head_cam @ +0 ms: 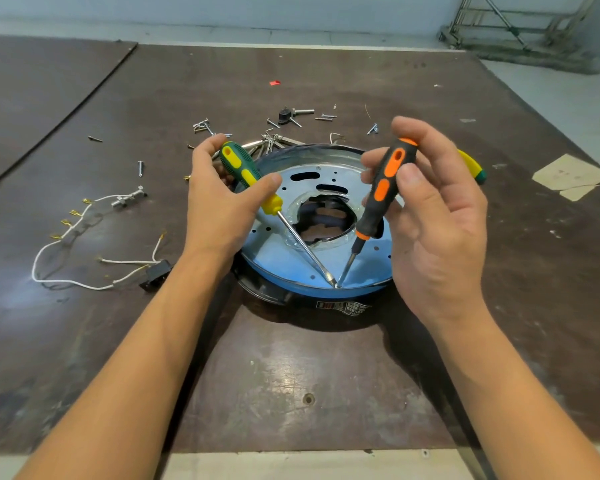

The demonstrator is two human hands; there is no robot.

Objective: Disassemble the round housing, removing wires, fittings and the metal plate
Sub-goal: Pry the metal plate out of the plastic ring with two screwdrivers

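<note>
The round housing (326, 301) lies on the brown table, its shiny metal plate (284, 254) facing up with a ragged hole in the middle. My left hand (219, 199) grips a green-and-yellow screwdriver (253, 183). My right hand (433, 216) grips a black-and-orange screwdriver (381, 192). Both blades slant down and meet at one spot on the plate's near rim (336, 284). White wires with brass terminals and a black switch (94, 237) lie loose on the table to the left of the housing.
Several loose screws and a small black fitting (284, 117) are scattered behind the housing. A third yellow-green handle (473, 166) pokes out behind my right hand. A paper scrap (568, 174) lies at right. A metal frame (520, 26) stands beyond the table's far right corner.
</note>
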